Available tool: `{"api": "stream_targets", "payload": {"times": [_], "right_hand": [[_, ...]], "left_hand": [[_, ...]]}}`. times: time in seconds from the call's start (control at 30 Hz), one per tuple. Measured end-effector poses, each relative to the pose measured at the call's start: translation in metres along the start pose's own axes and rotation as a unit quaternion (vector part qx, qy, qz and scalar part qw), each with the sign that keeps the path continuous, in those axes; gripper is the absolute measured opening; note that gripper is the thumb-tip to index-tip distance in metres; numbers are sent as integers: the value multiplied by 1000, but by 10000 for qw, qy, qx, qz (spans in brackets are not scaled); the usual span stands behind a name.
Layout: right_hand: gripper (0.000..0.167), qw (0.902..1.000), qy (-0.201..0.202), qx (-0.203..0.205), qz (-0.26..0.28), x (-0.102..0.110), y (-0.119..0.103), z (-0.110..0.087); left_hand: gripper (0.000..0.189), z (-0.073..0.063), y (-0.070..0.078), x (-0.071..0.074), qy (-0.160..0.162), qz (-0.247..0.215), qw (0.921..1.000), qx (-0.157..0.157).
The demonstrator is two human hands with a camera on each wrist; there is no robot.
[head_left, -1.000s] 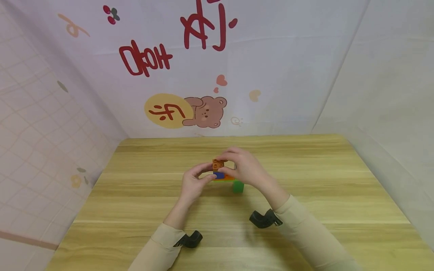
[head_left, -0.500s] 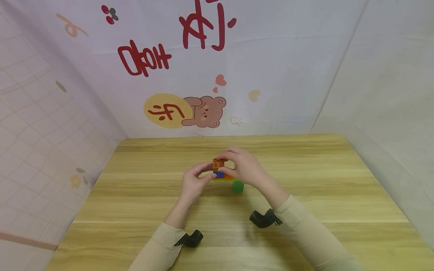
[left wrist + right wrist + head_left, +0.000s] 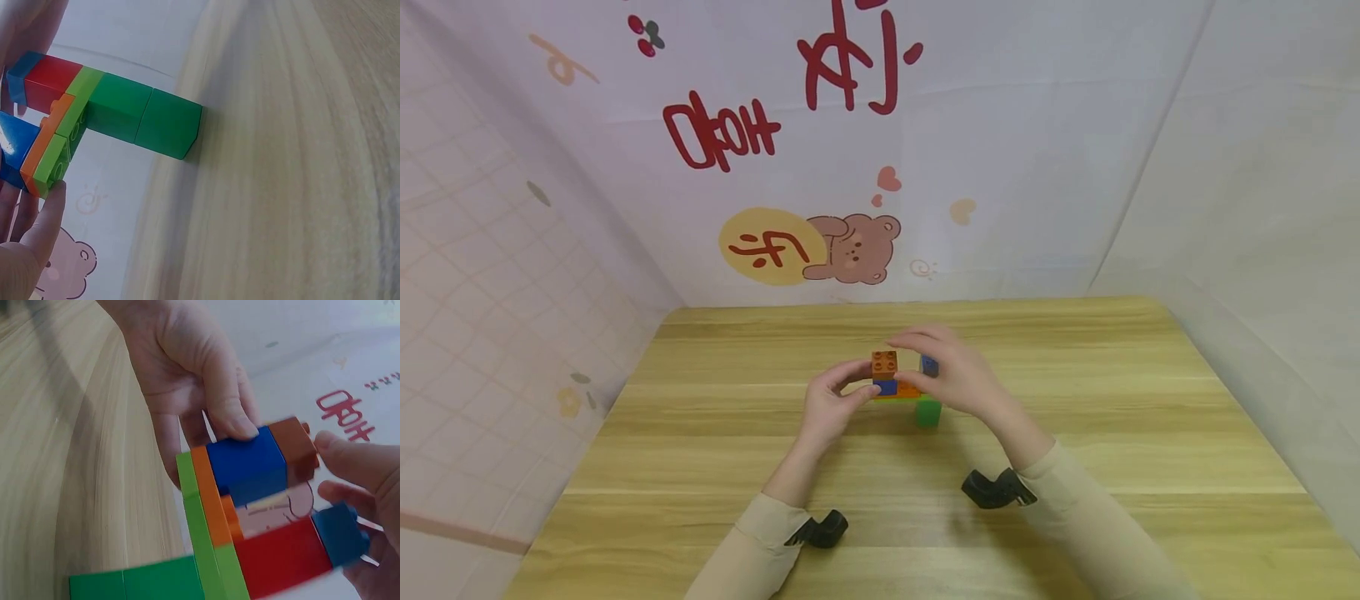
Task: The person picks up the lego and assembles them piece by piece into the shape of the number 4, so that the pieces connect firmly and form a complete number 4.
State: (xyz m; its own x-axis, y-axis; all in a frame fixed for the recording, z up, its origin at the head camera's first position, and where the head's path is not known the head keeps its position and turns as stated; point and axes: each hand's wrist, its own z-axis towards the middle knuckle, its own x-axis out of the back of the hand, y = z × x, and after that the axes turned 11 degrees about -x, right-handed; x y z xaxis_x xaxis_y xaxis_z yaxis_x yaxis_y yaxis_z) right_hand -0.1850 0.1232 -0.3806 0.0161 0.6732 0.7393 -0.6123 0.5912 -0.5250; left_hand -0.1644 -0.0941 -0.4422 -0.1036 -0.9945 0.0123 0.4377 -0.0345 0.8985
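A build of joined toy bricks is held up in front of me by my left hand. Its thumb presses the blue brick, while the fingers reach round to the light green bricks. A brown brick caps the blue one, and an orange brick lies beneath it. Alongside, a red brick bears a dark blue brick. Two dark green bricks extend downward from the light green layer. My right hand has thumb and fingers spread beside the brown brick, without gripping it.
The wooden table spreads below the hands. White printed cloth hangs behind it and along both sides. Black curved wrist pieces stick out from both sleeves.
My right hand has let go of the brown brick and shifted slightly right, its fingers parting. The brown brick's top and the dark blue brick now show. My left hand stays put.
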Motion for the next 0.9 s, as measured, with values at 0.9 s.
{"api": "stream_targets", "payload": {"times": [0.9], "right_hand": [[55,9644,146,-1468,2193,9,31,-51]], "left_hand": [[35,0,-1,0,85,13,10000,7]]}}
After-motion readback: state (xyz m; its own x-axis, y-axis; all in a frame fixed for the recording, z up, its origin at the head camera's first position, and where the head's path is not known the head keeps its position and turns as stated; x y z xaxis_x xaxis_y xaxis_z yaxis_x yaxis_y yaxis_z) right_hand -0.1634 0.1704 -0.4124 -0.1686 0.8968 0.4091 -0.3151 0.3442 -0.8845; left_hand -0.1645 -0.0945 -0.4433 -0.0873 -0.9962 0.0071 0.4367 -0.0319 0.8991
